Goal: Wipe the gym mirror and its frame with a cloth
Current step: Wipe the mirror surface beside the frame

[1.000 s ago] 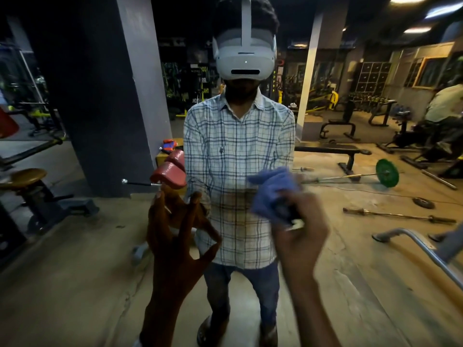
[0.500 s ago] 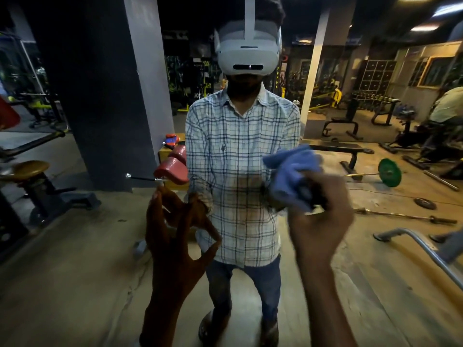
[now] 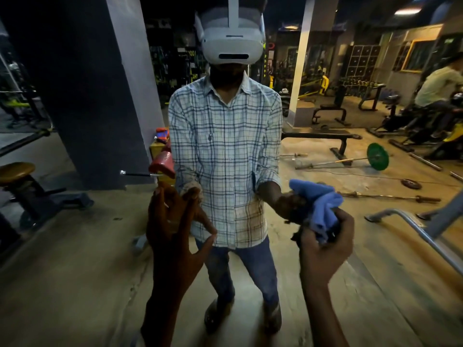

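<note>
The gym mirror (image 3: 75, 246) fills the whole view; its frame is out of sight. My reflection, in a checked shirt and white headset, stands at its centre. My left hand (image 3: 172, 231) rests flat on the glass with fingers spread, meeting its reflected fingertips. My right hand (image 3: 325, 249) is shut on a bunched blue cloth (image 3: 319, 209), pressed to the glass at lower right, touching its reflected hand.
Reflected in the glass are a grey pillar (image 3: 95, 96), a brown stool (image 3: 15, 171), a red-padded machine (image 3: 162, 164), a black bench (image 3: 318, 136), a barbell with a green plate (image 3: 377, 159), a metal rail (image 3: 426, 236) and a seated person (image 3: 438, 88) at far right.
My right hand has slid the blue cloth across the glass to the right and slightly down. My left hand has stayed planted on the mirror.
</note>
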`<action>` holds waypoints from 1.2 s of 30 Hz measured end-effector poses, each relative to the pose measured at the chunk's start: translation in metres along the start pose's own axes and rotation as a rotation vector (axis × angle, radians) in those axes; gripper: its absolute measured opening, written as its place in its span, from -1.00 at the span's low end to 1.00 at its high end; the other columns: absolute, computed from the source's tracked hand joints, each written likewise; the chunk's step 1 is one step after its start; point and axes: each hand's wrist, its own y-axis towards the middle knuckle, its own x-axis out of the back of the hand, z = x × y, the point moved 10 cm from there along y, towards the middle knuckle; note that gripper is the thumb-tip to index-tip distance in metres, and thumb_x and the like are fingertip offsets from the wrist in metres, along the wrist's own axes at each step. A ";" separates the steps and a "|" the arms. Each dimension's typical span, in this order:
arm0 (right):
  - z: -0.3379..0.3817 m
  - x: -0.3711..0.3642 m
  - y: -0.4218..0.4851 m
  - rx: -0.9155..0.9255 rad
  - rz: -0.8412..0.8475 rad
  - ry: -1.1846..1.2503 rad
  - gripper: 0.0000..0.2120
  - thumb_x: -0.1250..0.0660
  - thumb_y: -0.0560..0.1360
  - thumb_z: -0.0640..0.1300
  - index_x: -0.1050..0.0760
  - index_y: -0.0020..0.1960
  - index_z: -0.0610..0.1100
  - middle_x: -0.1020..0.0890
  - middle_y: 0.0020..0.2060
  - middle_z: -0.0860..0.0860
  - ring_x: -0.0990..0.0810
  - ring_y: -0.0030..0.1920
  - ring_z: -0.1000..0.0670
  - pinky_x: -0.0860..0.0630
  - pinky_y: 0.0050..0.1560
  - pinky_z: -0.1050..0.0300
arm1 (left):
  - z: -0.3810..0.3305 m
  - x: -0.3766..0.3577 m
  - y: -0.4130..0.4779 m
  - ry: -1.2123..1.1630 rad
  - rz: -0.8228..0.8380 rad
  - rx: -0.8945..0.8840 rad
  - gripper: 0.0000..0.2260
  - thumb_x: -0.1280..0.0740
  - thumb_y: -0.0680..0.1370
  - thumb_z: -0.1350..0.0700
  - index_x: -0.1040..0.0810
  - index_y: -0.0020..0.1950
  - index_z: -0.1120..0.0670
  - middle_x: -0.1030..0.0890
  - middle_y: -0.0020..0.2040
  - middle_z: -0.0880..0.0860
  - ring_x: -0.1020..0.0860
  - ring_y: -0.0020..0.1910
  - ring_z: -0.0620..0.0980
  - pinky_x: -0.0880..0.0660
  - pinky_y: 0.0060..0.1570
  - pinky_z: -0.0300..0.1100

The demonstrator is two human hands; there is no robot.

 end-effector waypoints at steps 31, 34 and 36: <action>0.044 -0.067 -0.049 -0.161 0.131 0.154 -0.73 -0.44 0.49 -0.13 -0.47 0.15 -0.07 -0.52 -0.03 0.02 -0.51 -0.07 0.10 -0.52 -0.05 0.16 | 0.044 0.030 -0.008 0.096 -0.065 0.124 -0.21 -0.35 0.53 -0.36 -0.29 0.56 0.14 -0.13 0.61 0.32 -0.13 0.62 0.21 -0.19 0.57 0.04; 0.078 -0.098 -0.057 0.090 0.424 0.114 -0.71 -0.45 0.41 -0.34 -0.52 0.05 -0.07 -0.52 -0.06 0.03 -0.52 -0.09 0.06 -0.46 -0.11 0.19 | 0.055 0.031 -0.009 0.067 -0.078 0.185 -0.17 -0.28 0.55 -0.39 -0.32 0.56 0.23 -0.11 0.63 0.28 -0.05 0.66 0.12 -0.11 0.60 -0.01; 0.083 -0.086 -0.033 0.165 0.359 0.127 -0.67 -0.54 0.39 -0.39 -0.55 0.02 -0.08 -0.54 -0.10 0.04 -0.54 -0.09 0.08 -0.47 -0.15 0.16 | 0.061 0.033 -0.005 0.061 -0.048 0.176 -0.13 -0.21 0.55 -0.46 -0.35 0.54 0.24 -0.10 0.62 0.32 0.03 0.66 0.04 0.01 0.60 -0.16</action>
